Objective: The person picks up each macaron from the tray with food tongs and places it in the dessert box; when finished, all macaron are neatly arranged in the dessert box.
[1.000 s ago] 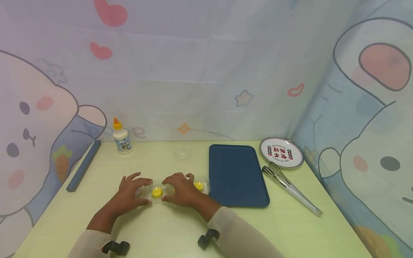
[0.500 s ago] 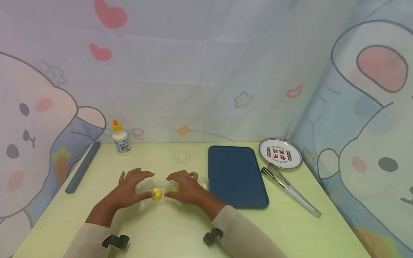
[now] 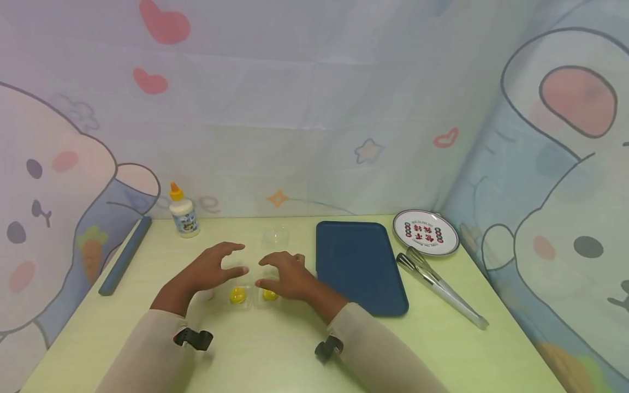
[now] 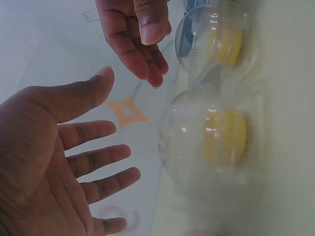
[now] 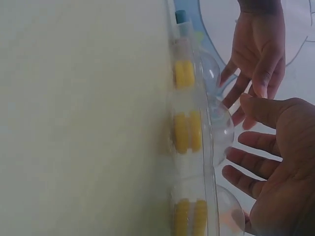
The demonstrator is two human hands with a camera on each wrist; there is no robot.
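Observation:
Yellow macarons sit in clear domed plastic boxes lined up on the table; in the head view one macaron [image 3: 238, 295] lies below my left hand [image 3: 210, 268] and another [image 3: 270, 295] below my right hand [image 3: 289, 277]. Both hands hover just above the boxes, fingers spread and thumbs apart, holding nothing. Up close in the left wrist view, a clear dome [image 4: 172, 142] covers a ridged macaron [image 4: 226, 137]. Three boxed macarons show in the right wrist view, the middle macaron [image 5: 188, 132] nearest the right fingertips. My right hand hides part of the row in the head view.
A dark blue tray [image 3: 361, 267] lies right of the boxes. Beyond it are a printed plate [image 3: 426, 233] and metal tongs [image 3: 442, 287]. Another clear plastic piece [image 3: 276, 237] lies behind. A glue bottle [image 3: 184, 213] and a grey-blue bar [image 3: 125, 256] stand at left.
Both hands have lifted away from the boxes; the left has risen and shifted right, its thumb leaving the macaron box. The boxes stay in their row.

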